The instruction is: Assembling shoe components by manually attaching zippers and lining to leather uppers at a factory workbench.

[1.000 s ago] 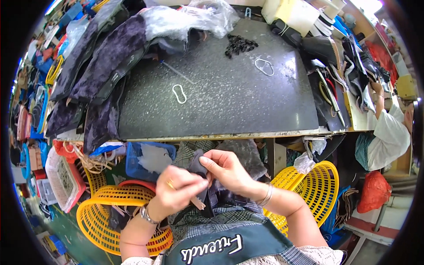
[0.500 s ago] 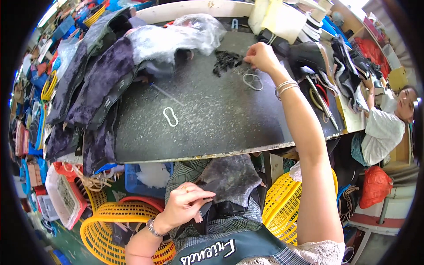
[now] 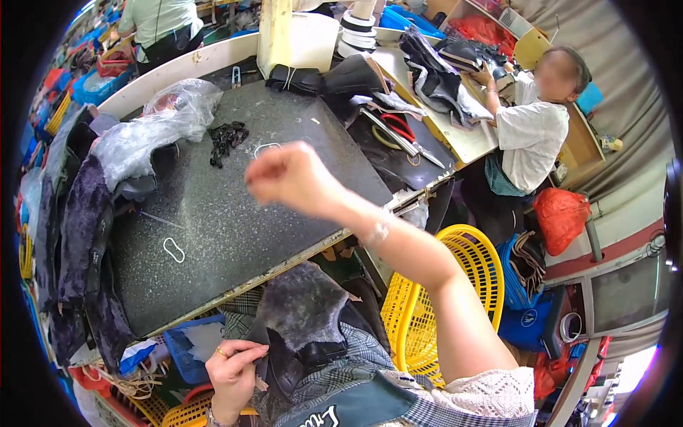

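Across my lap lies a dark piece with grey fur lining (image 3: 302, 302), perhaps a boot upper. My left hand (image 3: 233, 370) pinches its dark edge between thumb and fingers. Over the black worktable (image 3: 213, 235) hangs my right hand (image 3: 295, 178), blurred, its fingers partly curled; whether they hold anything does not show. Just behind it, a white loop (image 3: 265, 147) is partly covered by the hand. Farther left on the table sits a small heap of black strips or bands (image 3: 228, 141). Another white loop (image 3: 173, 250) rests nearer the front edge.
Dark furry pieces (image 3: 85, 228) and clear plastic (image 3: 153, 132) cover the table's left side. Red-handled scissors (image 3: 398, 128) and rolled black pieces (image 3: 348, 78) lie right. Yellow baskets (image 3: 491, 263) stand below. A co-worker (image 3: 533, 128) handles pieces at the right.
The view has swung right. My right hand has drawn back toward me from beside the black heap. My left hand keeps its pinch on the fur-lined piece.
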`<act>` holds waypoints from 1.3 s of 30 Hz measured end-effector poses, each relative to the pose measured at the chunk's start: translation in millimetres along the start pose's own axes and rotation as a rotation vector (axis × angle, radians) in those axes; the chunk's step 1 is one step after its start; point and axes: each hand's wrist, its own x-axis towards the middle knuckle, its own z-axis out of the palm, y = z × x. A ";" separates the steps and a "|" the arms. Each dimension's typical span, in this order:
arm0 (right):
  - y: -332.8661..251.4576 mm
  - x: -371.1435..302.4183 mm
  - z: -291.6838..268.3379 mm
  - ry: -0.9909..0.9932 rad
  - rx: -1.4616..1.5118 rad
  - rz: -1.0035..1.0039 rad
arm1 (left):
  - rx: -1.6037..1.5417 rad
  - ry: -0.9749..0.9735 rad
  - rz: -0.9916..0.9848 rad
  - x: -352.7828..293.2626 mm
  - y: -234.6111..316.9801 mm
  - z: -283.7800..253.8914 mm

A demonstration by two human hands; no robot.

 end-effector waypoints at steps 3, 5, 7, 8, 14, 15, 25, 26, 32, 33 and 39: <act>-2.7 -61.7 27.7 -0.077 0.354 0.094 | -0.179 0.032 -0.165 4.1 1.6 1.5; 5.1 -83.3 35.9 -0.065 0.507 0.156 | -0.157 0.026 -0.143 11.8 2.3 0.2; 1.7 -92.2 37.8 -0.047 0.601 0.237 | -0.134 0.029 -0.126 6.4 2.5 -1.3; -0.1 -92.8 37.0 -0.054 0.603 0.228 | -0.127 0.037 -0.121 6.5 2.8 -3.1; -6.8 -110.2 76.8 -0.164 0.568 0.324 | -0.476 0.071 -0.588 26.0 22.4 -8.5; -10.1 -114.3 81.8 -0.155 0.561 0.315 | -0.531 0.069 -0.597 25.3 23.2 -9.2; -17.3 -109.8 102.1 -0.228 0.342 0.293 | -0.645 0.086 -0.588 17.0 19.1 -11.4; -19.4 -108.2 101.9 -0.233 0.340 0.292 | -0.647 0.091 -0.588 16.8 18.1 -11.5; -32.4 -93.8 101.1 -0.419 0.124 0.200 | -0.632 0.068 -0.577 16.7 18.0 -19.2; -35.2 -91.9 100.3 -0.422 0.123 0.200 | -0.633 0.071 -0.577 16.0 17.1 -19.1; -47.0 -96.1 99.6 -0.464 -0.099 -0.182 | -0.441 0.192 -0.341 4.3 7.6 -6.4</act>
